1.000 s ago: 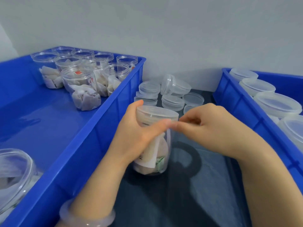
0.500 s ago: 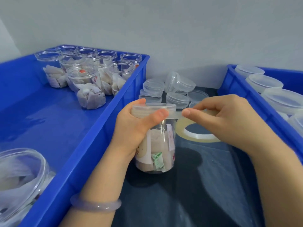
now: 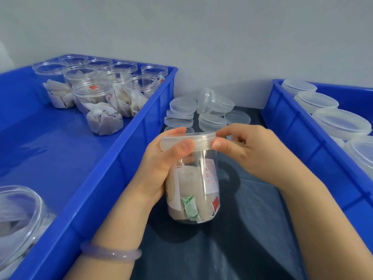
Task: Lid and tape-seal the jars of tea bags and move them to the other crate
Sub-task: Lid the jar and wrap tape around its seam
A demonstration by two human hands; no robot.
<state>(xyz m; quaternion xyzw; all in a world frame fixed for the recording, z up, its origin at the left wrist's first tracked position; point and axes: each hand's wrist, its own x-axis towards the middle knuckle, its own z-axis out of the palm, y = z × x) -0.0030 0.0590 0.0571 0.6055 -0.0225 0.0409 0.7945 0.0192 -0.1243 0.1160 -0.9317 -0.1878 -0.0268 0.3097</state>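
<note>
Jar (image 3: 194, 190) stands lidded, mid-table (image 3: 248, 245). Left hand (image 3: 161, 166) wraps its side, thumb on lid (image 3: 187, 138) rim. Right hand (image 3: 256, 156) pinches the rim edge, possibly clear tape.

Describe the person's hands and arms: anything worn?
No gloves, no rings seen, and no sleeves in view on the forearms. The left hand has a smooth, translucent pale lilac bangle on its wrist. The right hand and its wrist wear nothing.
</note>
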